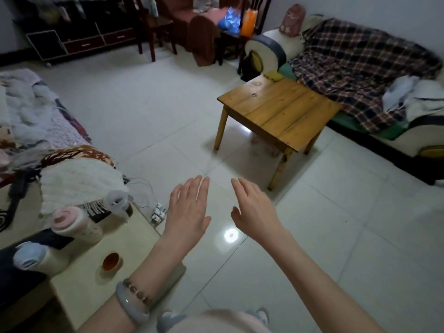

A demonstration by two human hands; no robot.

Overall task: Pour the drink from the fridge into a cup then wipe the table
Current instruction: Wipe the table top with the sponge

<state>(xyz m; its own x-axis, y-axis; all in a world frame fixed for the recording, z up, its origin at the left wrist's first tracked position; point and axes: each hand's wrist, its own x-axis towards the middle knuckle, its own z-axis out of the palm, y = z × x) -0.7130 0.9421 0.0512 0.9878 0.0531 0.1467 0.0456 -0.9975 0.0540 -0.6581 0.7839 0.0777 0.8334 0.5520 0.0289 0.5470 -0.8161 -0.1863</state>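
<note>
My left hand and my right hand are stretched out side by side over the tiled floor, fingers straight, holding nothing. A small cup with an orange-brown inside stands on the pale glossy table at the lower left, left of my left forearm. On that table also stand a pink-capped bottle, a blue-capped bottle and a clear jar. A low wooden table stands ahead to the right, its top bare. No fridge is in view.
A sofa with a plaid blanket runs behind the wooden table. A couch piled with cloths is on the left. A power strip with cables lies on the floor beside the pale table. Chairs and a dark cabinet line the back wall.
</note>
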